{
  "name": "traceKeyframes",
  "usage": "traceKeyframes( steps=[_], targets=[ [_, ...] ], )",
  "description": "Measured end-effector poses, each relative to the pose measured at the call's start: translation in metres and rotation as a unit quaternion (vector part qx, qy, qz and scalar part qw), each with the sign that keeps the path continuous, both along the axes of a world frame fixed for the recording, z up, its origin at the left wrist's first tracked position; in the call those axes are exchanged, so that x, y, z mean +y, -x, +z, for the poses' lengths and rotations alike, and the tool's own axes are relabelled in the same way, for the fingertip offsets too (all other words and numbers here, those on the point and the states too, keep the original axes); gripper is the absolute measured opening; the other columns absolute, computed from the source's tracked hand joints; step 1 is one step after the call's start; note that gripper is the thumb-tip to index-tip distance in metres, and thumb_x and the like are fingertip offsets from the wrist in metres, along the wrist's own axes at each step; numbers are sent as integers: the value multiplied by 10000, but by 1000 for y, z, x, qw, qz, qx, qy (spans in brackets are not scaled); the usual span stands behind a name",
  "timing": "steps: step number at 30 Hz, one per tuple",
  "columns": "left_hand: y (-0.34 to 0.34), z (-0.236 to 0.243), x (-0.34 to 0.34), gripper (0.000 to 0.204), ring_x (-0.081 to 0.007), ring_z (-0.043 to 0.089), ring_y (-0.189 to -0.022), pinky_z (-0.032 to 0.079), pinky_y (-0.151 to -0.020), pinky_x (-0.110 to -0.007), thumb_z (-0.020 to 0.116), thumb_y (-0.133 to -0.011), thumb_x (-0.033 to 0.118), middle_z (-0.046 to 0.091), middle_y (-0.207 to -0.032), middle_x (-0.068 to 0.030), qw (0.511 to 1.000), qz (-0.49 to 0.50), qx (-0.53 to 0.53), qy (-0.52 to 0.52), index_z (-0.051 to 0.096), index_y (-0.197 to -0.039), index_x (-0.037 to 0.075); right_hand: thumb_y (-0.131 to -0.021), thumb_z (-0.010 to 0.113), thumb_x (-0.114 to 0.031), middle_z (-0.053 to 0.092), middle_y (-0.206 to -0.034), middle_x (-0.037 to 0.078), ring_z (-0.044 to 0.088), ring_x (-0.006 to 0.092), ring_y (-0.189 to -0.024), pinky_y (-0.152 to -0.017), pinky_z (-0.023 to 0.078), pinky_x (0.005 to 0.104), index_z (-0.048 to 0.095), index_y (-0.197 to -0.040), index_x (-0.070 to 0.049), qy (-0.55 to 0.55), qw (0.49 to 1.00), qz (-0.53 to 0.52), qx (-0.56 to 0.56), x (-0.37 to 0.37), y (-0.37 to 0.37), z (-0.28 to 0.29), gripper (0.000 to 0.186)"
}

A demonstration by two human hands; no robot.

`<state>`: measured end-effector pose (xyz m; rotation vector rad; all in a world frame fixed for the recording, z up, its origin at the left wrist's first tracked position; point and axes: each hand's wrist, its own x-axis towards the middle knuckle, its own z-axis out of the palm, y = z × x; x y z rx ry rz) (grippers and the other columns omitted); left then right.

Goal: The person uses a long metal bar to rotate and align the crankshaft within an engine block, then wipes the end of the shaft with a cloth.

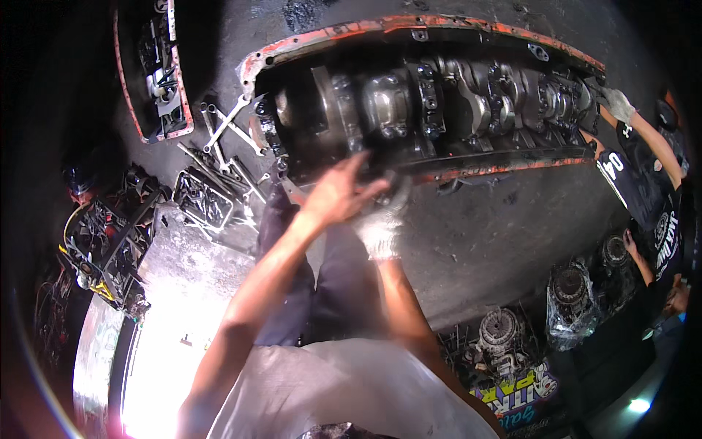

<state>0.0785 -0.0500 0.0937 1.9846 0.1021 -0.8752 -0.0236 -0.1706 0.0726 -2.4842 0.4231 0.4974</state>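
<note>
A long engine block (300,155) with an orange-red rim lies before me, its open side up, and the crankshaft (479,110) shows inside along with its bearing caps (430,102). My left hand (336,194) is bare and somewhat blurred. It hangs by the block's near edge, fingers spread apart, with nothing seen in it. Close beside it on the right is my right hand (384,227) in a pale knitted glove. Motion smears its fingers near the same edge, so whether they hold anything cannot be made out.
Wrenches (228,124) lie left of the block, near a metal tray of small parts (205,197). An orange-rimmed pan (183,110) stands far left. A co-worker's gloved hand (618,106) rests at the block's right end. Round clutch-like parts (499,329) sit at lower right.
</note>
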Motion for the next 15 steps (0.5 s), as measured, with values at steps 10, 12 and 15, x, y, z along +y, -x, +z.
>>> traceKeyframes(
  steps=[10, 12, 15],
  targets=[
    [-3, -7, -27, 562, -411, 680, -878, 543, -765, -441, 710, -811, 267, 664, -936, -299, 993, -82, 66, 61, 539, -1228, -68, -734, 820, -266, 413, -1390, 202, 476, 305, -1221, -1046, 398, 449, 232, -1472, -48, -6, 996, -55, -76, -2, 10, -29, 968],
    [14, -14, -22, 401, -408, 679, -869, 538, -766, -431, 703, -814, 204, 670, -916, -273, 999, -20, 3, 37, 594, -1102, -53, -713, 837, -177, 419, -1386, 193, 505, 295, -1189, -1004, 436, 432, 203, -1481, -38, -74, 974, -213, -30, 17, 23, -27, 1005],
    [17, -40, 8, 330, -289, 691, -789, 531, -726, -391, 691, -846, 225, 687, -853, -202, 993, 27, 112, 39, 610, -1019, -45, -601, 875, -309, 413, -1389, 265, 359, 381, -1334, -1084, 330, 508, 175, -1487, -8, 35, 996, -67, -50, 40, 10, 9, 1168]
  ],
)
